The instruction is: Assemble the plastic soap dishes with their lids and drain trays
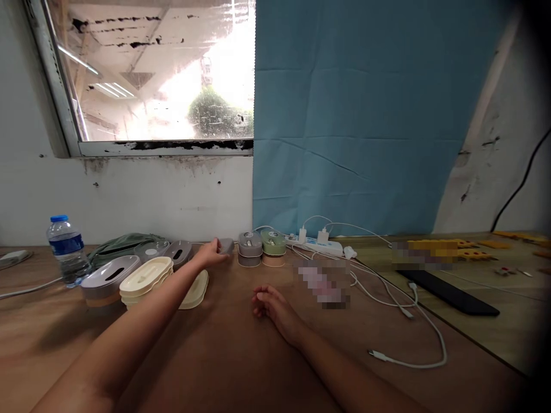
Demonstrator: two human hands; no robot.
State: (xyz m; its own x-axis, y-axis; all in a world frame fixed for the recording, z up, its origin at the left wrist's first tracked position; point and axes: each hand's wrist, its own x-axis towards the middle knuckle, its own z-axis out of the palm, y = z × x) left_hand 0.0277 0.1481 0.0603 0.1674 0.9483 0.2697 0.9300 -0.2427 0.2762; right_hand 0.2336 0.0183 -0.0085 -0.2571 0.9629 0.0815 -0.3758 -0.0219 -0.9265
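Observation:
My left hand (210, 254) reaches to the back of the table, its fingers closed on the side of a small grey container (226, 246). Just right of it stand two oval lidded boxes: a grey one (250, 249) and a green one with an orange-brown base (274, 249). My right hand (275, 310) rests near the table's middle, fingers loosely curled and a little apart, holding nothing I can see. Under my left forearm lie a stack of cream lids (145, 276) and a single cream lid (196, 289), partly hidden.
Left are a grey-lilac oval box (111, 276), a water bottle (65, 252) and a green bag (123, 249). A power strip (321, 245) with white cables (439, 338) lies right. Beyond are a black flat bar (451, 293) and yellow parts (473, 253). One item is blurred out.

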